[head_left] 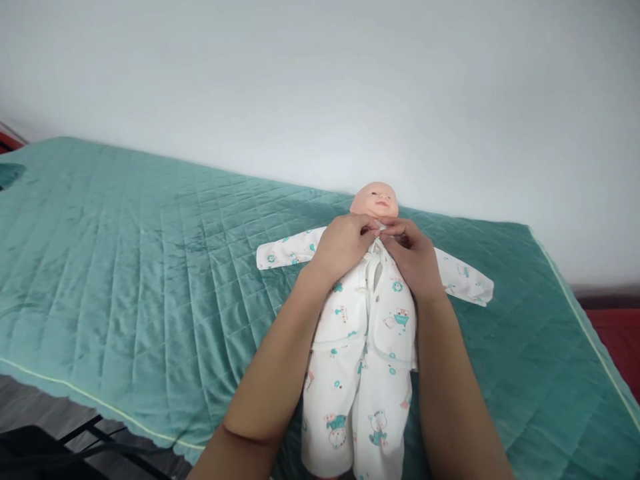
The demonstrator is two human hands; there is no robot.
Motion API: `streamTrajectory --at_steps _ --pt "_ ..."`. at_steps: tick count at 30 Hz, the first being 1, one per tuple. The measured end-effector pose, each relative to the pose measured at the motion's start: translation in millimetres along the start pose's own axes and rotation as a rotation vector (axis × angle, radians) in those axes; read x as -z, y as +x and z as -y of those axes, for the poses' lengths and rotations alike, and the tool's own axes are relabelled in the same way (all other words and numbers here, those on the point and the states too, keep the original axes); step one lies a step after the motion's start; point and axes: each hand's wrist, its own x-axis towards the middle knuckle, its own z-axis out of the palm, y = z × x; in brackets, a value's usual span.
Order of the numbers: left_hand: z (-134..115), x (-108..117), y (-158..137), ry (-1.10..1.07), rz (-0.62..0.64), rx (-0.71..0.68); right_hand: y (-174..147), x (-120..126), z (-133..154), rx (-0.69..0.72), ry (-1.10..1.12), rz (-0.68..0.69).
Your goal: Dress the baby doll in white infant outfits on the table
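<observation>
Grip of the left hand (345,245) is pinched together on the neck of the white top (345,313); grip of the right hand (411,250) is likewise closed on the same cloth, just beside it, with the fingertips of both nearly meeting. Exact hold on the edge or tie is partly hidden by the fingers. Top is worn by the doll (376,199), which is laid face up on the green quilt (150,267), head towards the wall (300,87) and legs towards the wearer of the camera. Both sleeves (290,250) are spread outwards, one to each side, flat on the quilt. Below the hands, a narrow gap is seen between the front edges of the top. Trousers (330,400) in a matching animal print are overlapped at the waist by the hem. Grey floor (40,403) is noted at lower left.
</observation>
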Motion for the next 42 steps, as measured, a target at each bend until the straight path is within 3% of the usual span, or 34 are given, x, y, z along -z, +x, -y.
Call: streamTrajectory --at_steps 10,21,28,34,42 --pt "0.7 8.7 -0.8 -0.035 0.058 0.001 0.3 -2.2 -2.3 -0.019 0.052 -0.025" --pt "11.3 6.5 0.2 0.093 0.036 -0.06 -0.4 -1.7 0.7 -0.05 0.032 -0.011" --pt "3.6 8.1 -3.0 0.267 0.022 -0.071 -0.6 -2.9 0.7 -0.054 0.064 -0.025" --pt "3.0 10.3 -3.6 0.267 0.071 -0.071 0.3 -2.1 -1.6 -0.035 0.051 -0.025" --pt "5.1 6.6 -2.7 0.287 0.024 -0.101 0.3 -2.7 -0.8 -0.038 0.053 -0.031"
